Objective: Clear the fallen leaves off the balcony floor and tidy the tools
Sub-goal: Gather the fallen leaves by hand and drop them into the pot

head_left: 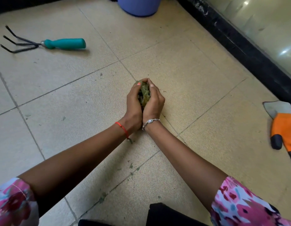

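Nearest to me, at the near edge of the floor, are my left sleeve and my right sleeve, both pink with a flower pattern. My two forearms are bare and stretched forward and inward, so they make a narrow V that closes at the wrists. Between the forearms some small green leaf crumbs lie scattered on the tiles. On my left wrist there is a red thread, and on my right wrist a silver bracelet; the two wrists touch each other. My left hand and my right hand are cupped against each other low over the middle of the floor, with the heels of the palms together and the fingers curled inward until the tips meet at the far side. Both hands are closed around the leaves, a green and brownish bunch that shows only in the gap between the thumbs. I cannot tell if the hands rest on the tiles or are just above them. At the right edge of the floor lies an orange glove with black fingertips, and a grey piece touches it on the far side. Farther away, towards the far left corner, a hand rake with a teal handle lies flat, its three dark prongs pointing to the left edge. At the far edge stands a blue bucket, only its lower part in view, and a black sill runs along the far right side.
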`<action>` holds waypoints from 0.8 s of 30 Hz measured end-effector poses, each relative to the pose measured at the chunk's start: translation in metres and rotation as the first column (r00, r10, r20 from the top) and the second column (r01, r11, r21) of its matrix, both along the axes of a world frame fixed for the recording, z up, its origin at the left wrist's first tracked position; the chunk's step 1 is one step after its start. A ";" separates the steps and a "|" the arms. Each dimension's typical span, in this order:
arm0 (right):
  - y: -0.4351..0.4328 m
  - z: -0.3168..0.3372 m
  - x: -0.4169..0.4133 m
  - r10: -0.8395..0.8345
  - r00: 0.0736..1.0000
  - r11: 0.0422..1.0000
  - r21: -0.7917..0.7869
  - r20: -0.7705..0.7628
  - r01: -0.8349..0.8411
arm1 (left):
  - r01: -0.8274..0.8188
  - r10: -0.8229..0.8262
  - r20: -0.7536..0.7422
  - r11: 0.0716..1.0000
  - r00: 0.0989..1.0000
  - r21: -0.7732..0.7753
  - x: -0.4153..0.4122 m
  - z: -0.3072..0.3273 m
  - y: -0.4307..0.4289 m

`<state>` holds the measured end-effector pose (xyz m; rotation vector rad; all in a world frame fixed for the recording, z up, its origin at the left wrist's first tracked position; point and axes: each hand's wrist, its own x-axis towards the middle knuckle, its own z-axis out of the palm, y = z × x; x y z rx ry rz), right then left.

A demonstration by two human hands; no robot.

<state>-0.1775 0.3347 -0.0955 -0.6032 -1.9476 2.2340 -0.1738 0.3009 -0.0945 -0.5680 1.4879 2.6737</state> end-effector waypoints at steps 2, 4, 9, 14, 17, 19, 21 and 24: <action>-0.002 0.002 -0.002 -0.032 0.998 0.994 -0.099 0.050 0.036 | -0.020 0.010 0.061 0.985 0.998 0.173 -0.004 0.002 -0.001; 0.001 0.003 -0.005 -0.049 0.995 0.982 -0.177 0.086 0.063 | -0.031 0.002 0.089 0.947 0.996 0.321 -0.006 0.003 0.002; 0.013 0.012 -0.005 -0.021 0.989 0.940 -0.333 0.144 0.069 | -0.150 0.027 0.202 0.766 0.979 0.625 -0.009 0.009 0.007; 0.007 0.034 -0.012 -0.007 0.965 0.923 -0.370 0.262 0.107 | -0.258 0.076 0.298 0.725 0.951 0.639 -0.011 0.048 0.014; 0.014 0.075 -0.009 -0.017 0.961 0.909 -0.395 0.275 0.130 | -0.291 0.154 0.285 0.789 0.946 0.541 -0.011 0.079 0.017; 0.019 0.111 -0.001 0.008 0.961 0.920 -0.378 0.278 0.102 | -0.303 0.175 0.276 0.788 0.945 0.536 -0.006 0.111 0.016; 0.018 0.145 0.005 0.005 0.954 0.934 -0.343 0.299 0.102 | -0.322 0.175 0.303 0.770 0.937 0.551 -0.001 0.150 0.016; 0.023 0.222 0.005 0.015 0.932 0.919 -0.372 0.361 0.129 | -0.354 0.144 0.368 0.715 0.918 0.602 0.001 0.233 0.020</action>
